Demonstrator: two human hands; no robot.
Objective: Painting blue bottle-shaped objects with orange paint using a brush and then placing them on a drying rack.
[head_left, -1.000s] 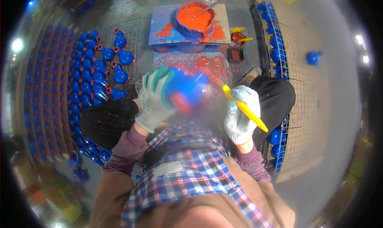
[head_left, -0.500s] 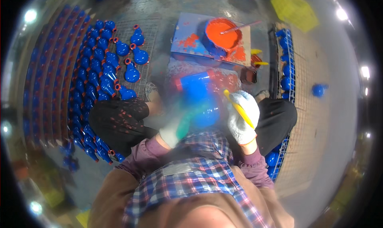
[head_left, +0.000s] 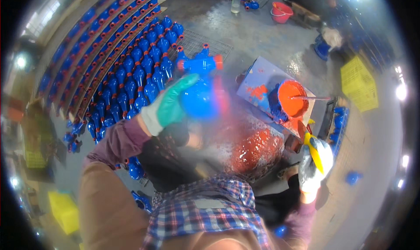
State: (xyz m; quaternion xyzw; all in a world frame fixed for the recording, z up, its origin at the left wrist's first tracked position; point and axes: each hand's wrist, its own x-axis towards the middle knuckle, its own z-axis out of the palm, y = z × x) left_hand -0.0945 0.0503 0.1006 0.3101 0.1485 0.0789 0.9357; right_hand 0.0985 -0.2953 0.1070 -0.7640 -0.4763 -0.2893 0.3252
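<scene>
Left hand (head_left: pixel 168 105): gloved, fingers curled round the side of a blue casting (head_left: pixel 197 97), red-ended, held up between rows of blue pieces (head_left: pixel 131 75) and the paint board (head_left: pixel 257 77); lower right edge blurred. Right hand (head_left: pixel 317 164): gloved, wrapped round a yellow-handled brush (head_left: pixel 313 149) near board's corner. Paint bucket (head_left: pixel 274 102) on board, stick (head_left: pixel 317 98) overhanging its edge. Grey floor (head_left: pixel 267 42) beyond.
</scene>
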